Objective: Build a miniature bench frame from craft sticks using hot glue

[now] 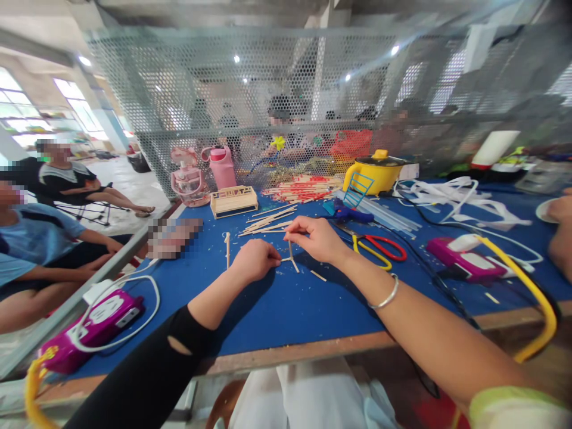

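Observation:
A small joined piece of thin wooden sticks (294,263) stands on the blue table mat between my hands. My left hand (254,260) pinches the end of its left stick near the mat. From above, my right hand (313,238) has thumb and finger closed on the top of its upright stick. To the left of my left hand, another small stick piece (227,249) stands upright. A short loose stick (319,276) lies just right of the joined piece. Several longer sticks (268,220) are spread behind my hands.
A small wooden stick model (233,201) and a pile of red-tipped sticks (304,188) stand farther back. Right are a glue gun (353,211), scissors (379,250), clear glue sticks (388,215) and a yellow pot (378,174). Purple power strips (92,326) with cables flank the table. People sit at left.

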`<state>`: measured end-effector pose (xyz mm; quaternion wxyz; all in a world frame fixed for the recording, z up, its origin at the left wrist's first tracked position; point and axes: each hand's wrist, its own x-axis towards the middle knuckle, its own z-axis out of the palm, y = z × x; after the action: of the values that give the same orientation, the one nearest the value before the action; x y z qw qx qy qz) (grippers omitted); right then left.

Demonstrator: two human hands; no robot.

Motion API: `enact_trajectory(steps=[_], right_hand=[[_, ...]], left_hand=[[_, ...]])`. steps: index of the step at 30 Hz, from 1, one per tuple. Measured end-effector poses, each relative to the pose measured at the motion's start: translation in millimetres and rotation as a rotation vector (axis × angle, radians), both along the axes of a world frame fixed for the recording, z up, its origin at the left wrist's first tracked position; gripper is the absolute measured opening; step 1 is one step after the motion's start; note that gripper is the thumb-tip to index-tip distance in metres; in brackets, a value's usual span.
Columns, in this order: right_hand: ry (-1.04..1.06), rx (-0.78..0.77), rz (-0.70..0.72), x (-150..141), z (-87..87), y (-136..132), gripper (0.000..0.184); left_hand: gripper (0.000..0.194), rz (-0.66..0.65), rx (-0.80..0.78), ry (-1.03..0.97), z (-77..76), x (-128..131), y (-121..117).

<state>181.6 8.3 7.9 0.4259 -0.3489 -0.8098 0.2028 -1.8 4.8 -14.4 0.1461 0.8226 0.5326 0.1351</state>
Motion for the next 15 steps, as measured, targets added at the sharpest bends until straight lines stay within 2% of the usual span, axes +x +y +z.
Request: enact_trajectory(steps=[15], right_hand=[[-0.04, 0.043, -0.009, 1.9, -0.7, 0.3, 0.003]], left_hand=[[0.019, 0.017, 0.006, 0.001, -1.7, 0.2, 1.7]])
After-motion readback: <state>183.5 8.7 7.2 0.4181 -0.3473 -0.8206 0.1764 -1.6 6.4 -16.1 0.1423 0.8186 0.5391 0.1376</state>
